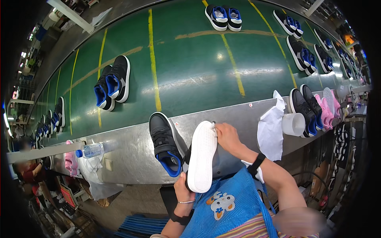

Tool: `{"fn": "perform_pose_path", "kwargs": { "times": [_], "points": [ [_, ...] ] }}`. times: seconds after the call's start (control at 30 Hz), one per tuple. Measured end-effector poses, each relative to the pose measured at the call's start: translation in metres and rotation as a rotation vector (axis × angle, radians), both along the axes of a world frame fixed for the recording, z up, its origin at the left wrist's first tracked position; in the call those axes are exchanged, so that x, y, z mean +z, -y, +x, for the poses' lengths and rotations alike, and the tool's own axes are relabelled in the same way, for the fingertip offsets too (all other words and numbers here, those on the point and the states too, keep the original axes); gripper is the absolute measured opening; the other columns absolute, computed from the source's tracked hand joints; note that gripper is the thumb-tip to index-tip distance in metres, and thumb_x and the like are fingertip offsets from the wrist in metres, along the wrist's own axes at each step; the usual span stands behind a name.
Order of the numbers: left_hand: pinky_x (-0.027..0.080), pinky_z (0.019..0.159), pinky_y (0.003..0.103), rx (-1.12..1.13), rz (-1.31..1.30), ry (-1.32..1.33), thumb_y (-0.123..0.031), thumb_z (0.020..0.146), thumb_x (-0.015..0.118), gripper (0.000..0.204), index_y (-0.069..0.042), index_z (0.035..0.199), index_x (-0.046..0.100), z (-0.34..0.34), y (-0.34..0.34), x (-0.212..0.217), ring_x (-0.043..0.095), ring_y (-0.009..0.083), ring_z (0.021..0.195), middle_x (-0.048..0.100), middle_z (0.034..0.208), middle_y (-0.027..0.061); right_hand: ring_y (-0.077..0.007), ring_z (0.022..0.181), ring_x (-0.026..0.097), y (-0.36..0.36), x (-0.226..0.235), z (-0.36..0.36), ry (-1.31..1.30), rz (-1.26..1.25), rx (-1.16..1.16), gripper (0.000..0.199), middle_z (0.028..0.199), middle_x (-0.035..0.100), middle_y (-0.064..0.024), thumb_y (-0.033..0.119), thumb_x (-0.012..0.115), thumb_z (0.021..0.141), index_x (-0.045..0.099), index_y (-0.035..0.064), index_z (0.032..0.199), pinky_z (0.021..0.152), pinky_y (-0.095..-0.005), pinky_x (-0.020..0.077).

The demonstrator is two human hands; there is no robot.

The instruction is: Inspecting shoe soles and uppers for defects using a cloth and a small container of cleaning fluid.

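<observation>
A black sneaker is held with its white textured sole facing me, toe end up. My left hand is closed around its heel end, near the front of the bench. At the toe end, the fingers of my right hand are pinched together against the sole's right edge. Something small and pale, with a dark tip, shows at those fingertips; what it is I cannot make out. Its mate, a black sneaker with blue lining and a strap, rests upright on the metal ledge just to the left.
A green belt with yellow lines carries several pairs of black-and-blue sneakers. On the ledge to the right lie a white cloth, a white tub and more shoes. A plastic bottle lies at left.
</observation>
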State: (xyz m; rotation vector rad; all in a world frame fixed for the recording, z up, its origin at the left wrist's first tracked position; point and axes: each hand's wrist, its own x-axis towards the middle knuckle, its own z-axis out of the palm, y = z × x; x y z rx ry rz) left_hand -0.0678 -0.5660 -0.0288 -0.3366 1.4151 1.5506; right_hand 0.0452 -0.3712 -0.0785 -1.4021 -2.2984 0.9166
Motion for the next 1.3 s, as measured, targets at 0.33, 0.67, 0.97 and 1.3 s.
{"fn": "perform_pose_path", "kwargs": {
  "times": [0.33, 0.67, 0.97, 1.3],
  "points": [
    [0.047, 0.072, 0.043, 0.075, 0.118, 0.569, -0.031, 0.083, 0.046, 0.034, -0.006, 0.104, 0.052, -0.017, -0.005, 0.006, 0.056, 0.0293, 0.088, 0.057, 0.101, 0.0107, -0.0212, 0.071, 0.054, -0.026, -0.009, 0.002, -0.42, -0.231, -0.1, 0.015, 0.079, 0.056, -0.0084, 0.002, 0.051, 0.077, 0.063, 0.0046, 0.087, 0.066, -0.0269, 0.0427],
    [0.047, 0.067, 0.041, 0.234, 0.006, 0.656, -0.036, 0.078, 0.054, 0.035, -0.011, 0.103, 0.055, -0.013, -0.007, 0.017, 0.054, 0.0263, 0.092, 0.057, 0.102, 0.0096, -0.0201, 0.067, 0.054, 0.017, 0.015, 0.008, -0.47, -0.145, -0.297, 0.017, 0.077, 0.054, -0.0085, -0.002, 0.051, 0.077, 0.062, 0.0057, 0.088, 0.06, -0.0264, 0.0422],
    [0.045, 0.072, 0.044, 0.179, 0.083, 0.637, -0.032, 0.084, 0.047, 0.032, -0.01, 0.107, 0.051, 0.013, -0.016, 0.035, 0.053, 0.0271, 0.093, 0.054, 0.104, 0.01, -0.0122, 0.061, 0.05, 0.052, 0.04, 0.021, -0.558, -0.278, -0.325, 0.017, 0.077, 0.052, -0.0053, -0.002, 0.05, 0.08, 0.061, 0.005, 0.09, 0.054, -0.022, 0.0397],
    [0.046, 0.077, 0.04, 0.013, 0.142, 0.15, -0.035, 0.089, 0.04, 0.04, -0.002, 0.11, 0.045, 0.049, -0.046, 0.045, 0.053, 0.0241, 0.097, 0.052, 0.108, 0.0121, -0.0053, 0.06, 0.047, 0.092, 0.088, 0.036, -0.844, -0.585, -0.446, 0.018, 0.078, 0.051, -0.0009, 0.003, 0.045, 0.086, 0.056, 0.0007, 0.1, 0.053, -0.0182, 0.0408]
  ]
}}
